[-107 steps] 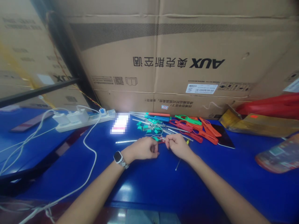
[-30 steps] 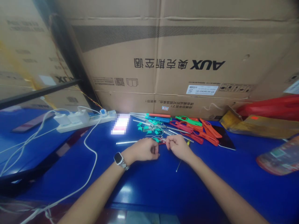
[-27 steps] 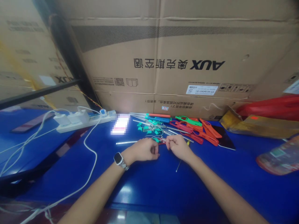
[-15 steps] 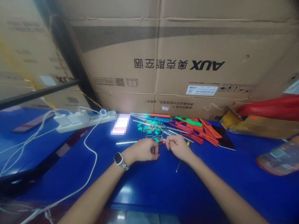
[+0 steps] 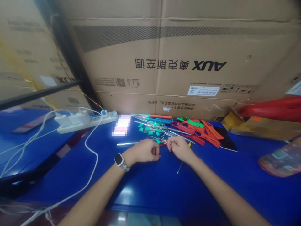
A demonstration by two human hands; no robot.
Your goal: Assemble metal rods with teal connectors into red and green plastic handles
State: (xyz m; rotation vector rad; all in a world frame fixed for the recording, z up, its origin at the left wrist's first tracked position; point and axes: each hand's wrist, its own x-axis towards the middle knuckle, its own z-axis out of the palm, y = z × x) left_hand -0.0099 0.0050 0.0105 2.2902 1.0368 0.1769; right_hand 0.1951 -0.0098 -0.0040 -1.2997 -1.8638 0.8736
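Note:
My left hand (image 5: 148,150), with a watch (image 5: 119,159) on its wrist, is closed low over the blue table, thumb and fingers curled together. Close to its right, my right hand (image 5: 180,148) is curled into a fist. Whatever either hand pinches is hidden by the fingers. Small red and white pieces with thin wires (image 5: 164,142) show in the gap between the hands. From beneath my right hand a thin rod (image 5: 180,167) with a small tip sticks out toward me. Just beyond lie a pile of small green pieces (image 5: 150,128) and a silver rod (image 5: 127,144).
Red and orange plastic pieces (image 5: 207,136), a green one (image 5: 190,121) and long-handled tools (image 5: 160,116) lie behind the hands. A dark phone (image 5: 227,142) is farther right. At left is a power strip (image 5: 94,120) with a white cable (image 5: 95,163). A large cardboard box (image 5: 150,44) stands behind.

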